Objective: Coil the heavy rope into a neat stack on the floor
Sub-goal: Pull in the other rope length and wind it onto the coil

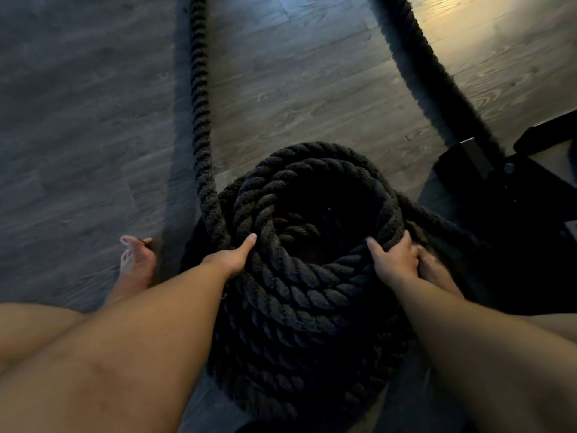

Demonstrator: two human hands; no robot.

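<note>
Though dim, grey plank floor under coiled rope, left hand and right hand clamped on it.

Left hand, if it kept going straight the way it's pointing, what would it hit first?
The left hand grips the rope coil at its left rim, thumb pointing toward the middle. Straight on, it would probably meet the coil's inner turns first, though depth there is unclear.

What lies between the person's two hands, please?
In the head view, only the near turns of the rope coil lie between the left hand and the right hand; each hand holds its rim.
</note>
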